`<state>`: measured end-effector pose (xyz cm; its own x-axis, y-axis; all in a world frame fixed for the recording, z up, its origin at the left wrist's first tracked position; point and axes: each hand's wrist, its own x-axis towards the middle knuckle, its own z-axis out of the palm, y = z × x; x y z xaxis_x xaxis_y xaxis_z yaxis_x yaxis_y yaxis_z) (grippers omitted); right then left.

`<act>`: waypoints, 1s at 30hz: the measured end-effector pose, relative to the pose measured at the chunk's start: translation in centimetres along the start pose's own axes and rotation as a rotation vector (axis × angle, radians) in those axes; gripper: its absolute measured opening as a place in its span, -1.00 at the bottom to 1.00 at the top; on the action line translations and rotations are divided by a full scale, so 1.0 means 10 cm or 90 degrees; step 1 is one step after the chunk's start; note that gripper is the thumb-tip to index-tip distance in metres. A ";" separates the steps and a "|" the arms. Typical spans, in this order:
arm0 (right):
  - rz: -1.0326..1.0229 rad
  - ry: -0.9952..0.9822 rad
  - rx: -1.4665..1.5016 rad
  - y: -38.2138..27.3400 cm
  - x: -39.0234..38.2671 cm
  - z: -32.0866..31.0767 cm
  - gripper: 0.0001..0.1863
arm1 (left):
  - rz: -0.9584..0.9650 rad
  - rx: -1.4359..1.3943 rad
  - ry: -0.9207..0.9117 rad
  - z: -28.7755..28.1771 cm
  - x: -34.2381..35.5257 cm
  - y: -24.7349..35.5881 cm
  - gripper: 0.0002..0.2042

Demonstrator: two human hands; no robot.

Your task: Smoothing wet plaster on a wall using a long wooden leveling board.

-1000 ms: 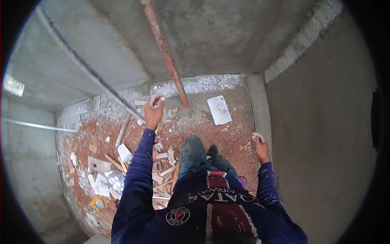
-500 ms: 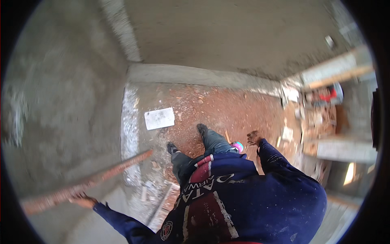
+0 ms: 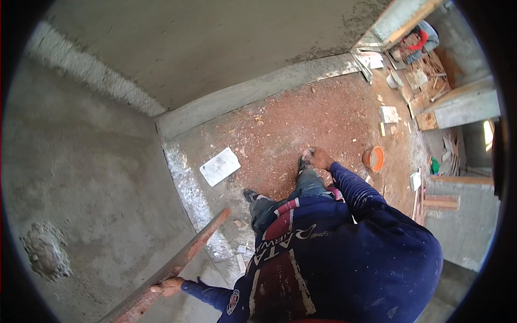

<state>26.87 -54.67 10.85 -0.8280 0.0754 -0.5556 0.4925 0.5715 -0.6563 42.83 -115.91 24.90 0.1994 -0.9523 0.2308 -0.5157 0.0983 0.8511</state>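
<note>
On the left, a long wooden plank (image 3: 186, 257), stained reddish-brown, slants up from the lower edge. My left hand (image 3: 168, 287) grips its side low down, fingers curled over the edge. The plank's top end stands apart from my body, near the white-spattered foot of the left wall. In front of my legs, my right hand (image 3: 320, 158) is held with its fingers curled in. Whatever they may hold is too small to make out. A white rectangular slab (image 3: 220, 167) lies on the floor beyond my feet.
Grey plastered walls (image 3: 215, 48) rise ahead and at left, the left one with a rough patch (image 3: 46, 252). An orange bucket (image 3: 373, 159) stands right of my right hand. Rubble and scraps litter the reddish floor (image 3: 285, 124). At far right, a person in red and grey (image 3: 423, 40) bends down.
My view has turned, bringing the orange bucket into sight. My right hand has gone from spread fingers to curled ones. My left hand has closed round the plank, which now stands more steeply.
</note>
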 end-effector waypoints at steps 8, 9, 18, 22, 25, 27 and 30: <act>-0.102 -0.068 -0.119 0.50 0.13 0.02 -0.62 | 0.083 -0.273 -0.175 0.06 -1.55 1.51 -0.30; -0.112 -0.092 -0.156 0.62 0.23 0.02 -0.63 | 0.061 -0.328 -0.220 -0.04 -1.89 1.83 -0.31; 0.119 -0.181 0.436 0.32 0.26 -0.90 -0.69 | 0.104 -0.672 -0.453 -0.16 -3.63 3.22 -0.26; 0.168 -0.343 0.855 0.79 0.53 -0.80 -0.39 | 0.085 -0.702 -0.461 -0.25 -4.28 3.61 -0.24; 0.430 -0.364 1.100 0.43 0.72 -1.05 0.06 | 0.079 -0.712 -0.526 -0.17 -4.60 3.84 -0.21; 0.437 -0.335 1.285 0.23 0.90 -1.22 0.07 | 0.031 -0.694 -0.489 -0.12 -4.84 4.02 -0.25; 0.383 -0.250 1.441 -0.06 1.24 -1.66 0.01 | -0.026 -0.667 -0.456 0.15 -5.16 4.14 -0.30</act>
<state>11.90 -40.50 12.83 -0.6022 -0.4241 -0.6764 0.1966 -0.8999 0.3892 9.97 -63.13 47.49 -0.4631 -0.8701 0.1688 0.4489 -0.0661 0.8911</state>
